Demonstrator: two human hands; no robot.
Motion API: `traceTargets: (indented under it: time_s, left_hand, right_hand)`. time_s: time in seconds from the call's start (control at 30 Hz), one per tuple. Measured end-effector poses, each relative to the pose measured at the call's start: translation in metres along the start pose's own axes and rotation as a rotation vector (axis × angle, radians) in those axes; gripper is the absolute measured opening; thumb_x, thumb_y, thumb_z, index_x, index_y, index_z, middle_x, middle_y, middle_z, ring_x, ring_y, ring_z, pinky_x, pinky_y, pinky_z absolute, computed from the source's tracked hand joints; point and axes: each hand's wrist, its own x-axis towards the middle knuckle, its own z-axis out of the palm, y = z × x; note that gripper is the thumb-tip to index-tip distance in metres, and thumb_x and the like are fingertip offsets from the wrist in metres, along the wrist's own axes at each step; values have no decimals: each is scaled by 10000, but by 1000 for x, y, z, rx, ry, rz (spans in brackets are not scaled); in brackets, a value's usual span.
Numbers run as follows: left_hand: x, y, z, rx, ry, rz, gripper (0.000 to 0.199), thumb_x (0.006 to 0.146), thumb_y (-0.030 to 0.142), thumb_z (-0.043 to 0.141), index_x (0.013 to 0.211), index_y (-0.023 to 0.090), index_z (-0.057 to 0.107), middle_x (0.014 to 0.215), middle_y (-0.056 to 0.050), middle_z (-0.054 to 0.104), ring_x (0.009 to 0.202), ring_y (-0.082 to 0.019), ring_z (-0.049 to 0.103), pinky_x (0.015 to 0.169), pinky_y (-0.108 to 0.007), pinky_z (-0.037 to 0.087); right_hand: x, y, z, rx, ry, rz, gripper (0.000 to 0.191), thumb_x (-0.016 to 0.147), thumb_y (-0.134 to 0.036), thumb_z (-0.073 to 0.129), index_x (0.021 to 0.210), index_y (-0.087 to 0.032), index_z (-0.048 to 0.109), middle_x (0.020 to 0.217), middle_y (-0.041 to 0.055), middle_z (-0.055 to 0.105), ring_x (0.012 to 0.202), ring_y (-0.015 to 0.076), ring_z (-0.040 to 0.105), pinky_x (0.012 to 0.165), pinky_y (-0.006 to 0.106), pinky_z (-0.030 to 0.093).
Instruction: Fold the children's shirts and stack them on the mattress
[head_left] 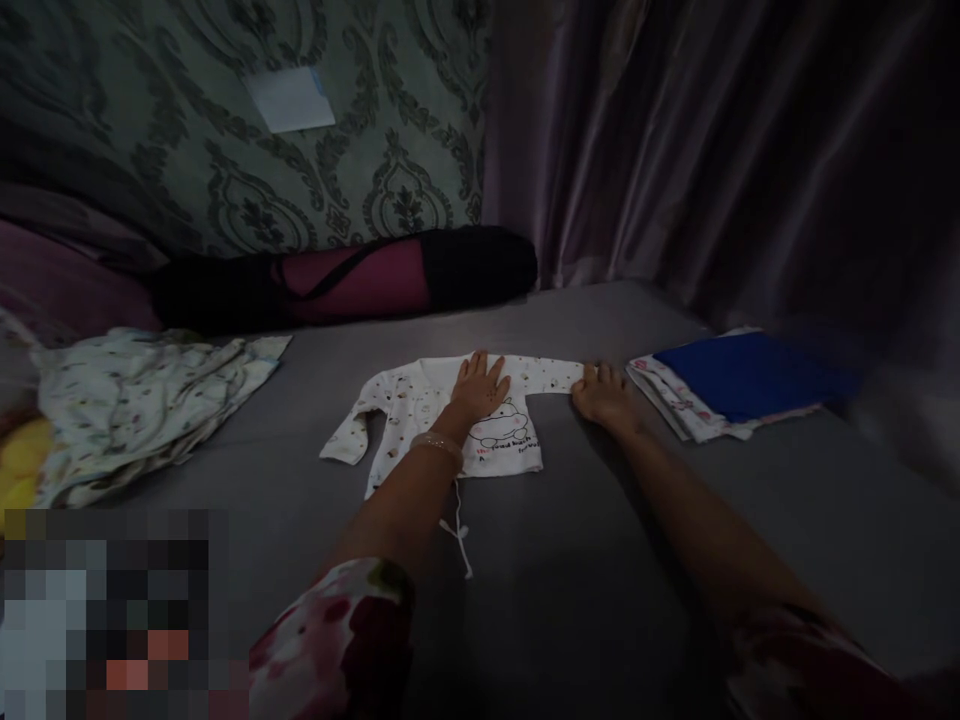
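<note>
A small white baby shirt with a cartoon print and lettering lies spread on the grey bed sheet. Its white tie string trails down from the hem. Flat on the upper chest of the shirt rests my left hand, fingers spread and a bangle on the wrist. My right hand is at the cuff end of the shirt's right-side sleeve, its fingers bent over the cloth. Whether those fingers pinch the cuff or only press on it cannot be made out. The other sleeve lies bent out to the left.
Folded clothes with a blue cloth on top lie at right. A crumpled patterned cloth and something yellow are at left. A black and magenta bolster-shaped bag lies along the wall; a curtain hangs behind.
</note>
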Motion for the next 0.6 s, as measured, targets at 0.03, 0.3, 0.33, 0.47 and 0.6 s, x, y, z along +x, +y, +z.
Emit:
traceTargets:
  time_s: [0.03, 0.3, 0.33, 0.47, 0.6]
  left_hand:
    - [0, 1, -1, 7, -5, -2, 621, 978, 506, 194, 1507, 194, 285, 1582, -133, 214, 1462, -313, 152, 1165, -495, 163]
    - [-2, 3, -2, 20, 7, -14, 609, 979, 489, 225, 1505, 190, 292, 1577, -135, 229, 1460, -309, 162, 1168, -481, 168]
    - [-2, 2, -1, 18, 8, -13, 612, 978, 491, 224, 1505, 187, 292, 1577, -135, 230, 1460, -308, 162, 1169, -479, 164]
    - [-1, 1, 0, 7, 4, -1, 623, 979, 495, 216, 1506, 171, 289, 1575, -145, 234, 1459, -313, 164, 1171, -476, 156]
    - [-2, 2, 1, 8, 26, 1, 605, 979, 490, 229, 1498, 189, 306, 1567, -140, 257, 1456, -311, 178, 1167, -476, 166]
  right_hand:
    - [0, -4, -2, -22, 41, -15, 566, 931, -289, 306, 1434, -41, 385, 1510, 240, 319, 1397, 361, 266, 1111, 549, 198]
    - [-15, -62, -6, 167, -175, -203, 566, 966, -473, 235, 1508, -315, 275, 1609, 65, 132, 1442, 409, 74, 1072, 702, 106]
    - [-17, -65, -5, 180, -197, -180, 572, 964, -507, 210, 1508, -338, 268, 1612, 55, 119, 1442, 421, 40, 1056, 729, 66]
    - [-19, -52, 1, 176, -166, -124, 677, 917, -652, 221, 1517, -339, 239, 1611, 88, 102, 1437, 437, 6, 1038, 744, 10]
    - [-21, -29, 6, 142, -82, -37, 785, 893, -703, 190, 1521, -238, 258, 1581, 178, 156, 1434, 435, 45, 1049, 717, 47]
